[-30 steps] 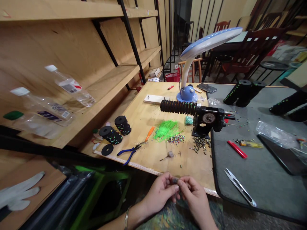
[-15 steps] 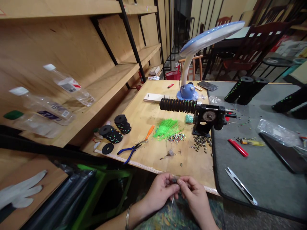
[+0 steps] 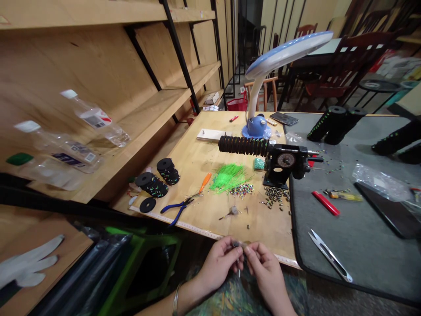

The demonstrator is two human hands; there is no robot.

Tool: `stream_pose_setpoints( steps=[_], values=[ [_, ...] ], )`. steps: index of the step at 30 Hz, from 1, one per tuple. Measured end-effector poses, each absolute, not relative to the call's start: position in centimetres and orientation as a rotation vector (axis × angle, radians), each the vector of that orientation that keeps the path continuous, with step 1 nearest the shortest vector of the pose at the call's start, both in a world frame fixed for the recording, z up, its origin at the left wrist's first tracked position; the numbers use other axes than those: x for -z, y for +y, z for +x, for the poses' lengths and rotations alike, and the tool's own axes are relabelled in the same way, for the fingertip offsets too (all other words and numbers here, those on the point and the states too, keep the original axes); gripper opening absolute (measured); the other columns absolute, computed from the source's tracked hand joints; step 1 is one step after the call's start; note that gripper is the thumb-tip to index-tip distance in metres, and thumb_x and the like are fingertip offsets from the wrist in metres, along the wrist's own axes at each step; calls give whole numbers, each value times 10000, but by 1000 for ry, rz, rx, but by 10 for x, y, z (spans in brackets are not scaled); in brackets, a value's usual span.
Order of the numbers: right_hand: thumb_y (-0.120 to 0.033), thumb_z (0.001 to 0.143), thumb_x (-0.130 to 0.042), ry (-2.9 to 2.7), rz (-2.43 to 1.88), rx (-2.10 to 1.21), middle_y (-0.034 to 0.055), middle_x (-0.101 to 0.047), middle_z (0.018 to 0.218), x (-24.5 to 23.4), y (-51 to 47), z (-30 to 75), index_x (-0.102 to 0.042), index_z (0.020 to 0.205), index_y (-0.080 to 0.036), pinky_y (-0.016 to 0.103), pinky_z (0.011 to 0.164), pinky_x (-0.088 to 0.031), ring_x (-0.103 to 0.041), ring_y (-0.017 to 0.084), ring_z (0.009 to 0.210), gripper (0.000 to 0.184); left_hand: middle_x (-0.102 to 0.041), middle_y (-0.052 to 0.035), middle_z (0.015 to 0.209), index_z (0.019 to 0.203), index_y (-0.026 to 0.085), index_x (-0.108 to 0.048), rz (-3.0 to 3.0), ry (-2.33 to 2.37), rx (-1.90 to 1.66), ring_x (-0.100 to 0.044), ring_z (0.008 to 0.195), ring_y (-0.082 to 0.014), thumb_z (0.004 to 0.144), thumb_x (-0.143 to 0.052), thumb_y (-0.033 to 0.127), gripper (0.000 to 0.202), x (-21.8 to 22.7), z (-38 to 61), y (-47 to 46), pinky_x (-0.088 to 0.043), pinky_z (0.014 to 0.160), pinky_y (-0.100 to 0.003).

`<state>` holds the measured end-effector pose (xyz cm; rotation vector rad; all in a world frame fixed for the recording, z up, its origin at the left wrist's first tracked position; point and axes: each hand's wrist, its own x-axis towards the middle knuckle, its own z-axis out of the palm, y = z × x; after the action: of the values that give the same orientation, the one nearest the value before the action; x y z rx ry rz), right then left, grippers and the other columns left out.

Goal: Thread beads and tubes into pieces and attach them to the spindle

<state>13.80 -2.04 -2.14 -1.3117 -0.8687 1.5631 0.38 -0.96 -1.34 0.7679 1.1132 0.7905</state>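
On the near side of the black dial machine (image 3: 283,160), down by the table edge (image 3: 215,235), I've got both bare hands on one small dark piece (image 3: 235,244). Left hand (image 3: 217,263) has thumb and fingers closed on it, and the right hand (image 3: 268,267) looks pinched onto its other side. Too tiny to say what it is from my end. One pale stick (image 3: 239,272) pokes out below the left fingers. Pinching from both sides makes sense to me, since something that small would probably slip out of one grip.

Head count: one ribbed black roll (image 3: 243,145) sticks out the machine's left side, I reckon so it's clear of the table and reachable all round. Left of the machine: one pile of green strands (image 3: 229,177), one heap of coloured beads (image 3: 241,189), and, farther over, one pair of blue pliers (image 3: 179,208). Just in front of it, metal bits (image 3: 276,197), too many to count, likely left loose for easy picking. Right and nearer me, one pair of silver snips (image 3: 330,256). Behind it, one lamp (image 3: 254,98), presumably there for light.
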Motion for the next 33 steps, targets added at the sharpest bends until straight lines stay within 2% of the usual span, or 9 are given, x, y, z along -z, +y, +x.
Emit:
stream_pose_setpoints(
  steps=[9, 18, 33],
  values=[
    [-620, 692, -678, -902, -1272, -1616, -38, -536, 501, 18, -24, 137, -556, 625, -176, 202, 434, -278, -363, 84, 424, 465, -537, 47, 546, 718, 161, -508, 745, 1123, -785, -463, 478, -70, 693, -713, 516, 410, 17, 2, -11, -328, 489, -202],
    [-553, 756, -655, -956, -1243, -1611, -37, -533, 526, 24, -26, 137, -572, 644, -162, 202, 456, -291, -375, 83, 448, 415, -523, 59, 541, 731, 164, -501, 740, 1130, -808, -447, 487, -67, 701, -714, 505, 403, 23, 0, -13, -316, 504, -205],
    [-565, 733, -654, -996, -1309, -1640, -75, -433, 479, 24, -22, 138, -553, 615, -176, 213, 442, -249, -319, 79, 431, 420, -505, 60, 537, 720, 157, -513, 725, 1116, -808, -436, 482, -66, 693, -725, 485, 392, 21, -1, -12, -297, 487, -202]
  ],
)
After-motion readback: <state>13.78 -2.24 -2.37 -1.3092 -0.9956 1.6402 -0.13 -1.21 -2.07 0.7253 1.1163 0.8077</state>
